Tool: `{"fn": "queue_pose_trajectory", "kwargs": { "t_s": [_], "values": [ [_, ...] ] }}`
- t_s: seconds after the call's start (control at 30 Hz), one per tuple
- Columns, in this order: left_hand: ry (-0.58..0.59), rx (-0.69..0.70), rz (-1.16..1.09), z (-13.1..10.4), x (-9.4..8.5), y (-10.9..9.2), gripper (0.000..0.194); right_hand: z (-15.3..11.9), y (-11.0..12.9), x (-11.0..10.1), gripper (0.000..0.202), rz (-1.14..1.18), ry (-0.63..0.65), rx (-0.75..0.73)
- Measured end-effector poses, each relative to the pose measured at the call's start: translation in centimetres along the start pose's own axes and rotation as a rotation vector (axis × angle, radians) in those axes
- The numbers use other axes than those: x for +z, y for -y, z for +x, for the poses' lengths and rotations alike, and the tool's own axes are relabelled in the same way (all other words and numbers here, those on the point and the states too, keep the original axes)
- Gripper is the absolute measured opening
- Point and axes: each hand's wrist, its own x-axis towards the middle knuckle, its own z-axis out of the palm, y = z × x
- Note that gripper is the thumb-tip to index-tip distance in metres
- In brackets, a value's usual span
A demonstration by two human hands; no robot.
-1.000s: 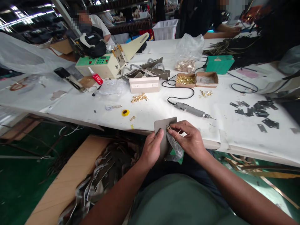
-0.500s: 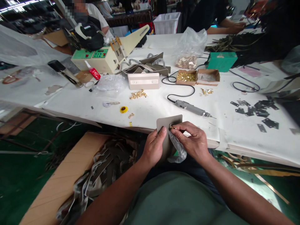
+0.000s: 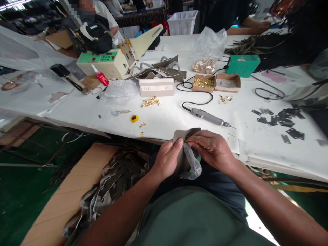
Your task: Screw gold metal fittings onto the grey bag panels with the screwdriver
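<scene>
My left hand grips a grey-brown panel at its left side, thumb on the face. My right hand pinches a small gold metal piece against the panel; the fingers partly hide it. A plastic-wrapped handle hangs from the panel between my hands. On the table beyond lie a grey electric screwdriver, a pile of gold fittings, a yellow round container and a light panel piece standing upright.
Further back are a cream machine, small boxes of gold parts and a green box. Dark metal plates lie at the right. A carton of wrapped pieces stands at lower left. People work across the table.
The panel has tilted, and its top edge now looks bent. My right hand has turned and its fingers have closed in more over the gold piece. The wrapped handle has shifted slightly left.
</scene>
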Motion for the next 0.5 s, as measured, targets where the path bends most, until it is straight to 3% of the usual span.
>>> {"fn": "queue_pose_trajectory", "kwargs": {
  "t_s": [0.13,0.23,0.37,0.5],
  "values": [
    [0.115,0.017,0.026,0.5,-0.3,0.0,0.043,1.2,-0.4,-1.9,0.027,-0.043,0.231,-0.141],
    [0.144,0.011,-0.031,0.8,-0.3,-0.5,0.042,1.8,-0.7,-2.4,0.027,0.048,0.313,-0.102],
    [0.092,-0.080,-0.342,0.9,0.4,-0.9,0.045,1.6,-1.1,-1.7,0.018,0.279,0.142,0.103],
    [0.063,-0.159,-0.543,1.0,1.1,-0.8,0.049,1.0,-0.9,-0.6,0.019,0.343,-0.019,0.284]
  ]
}}
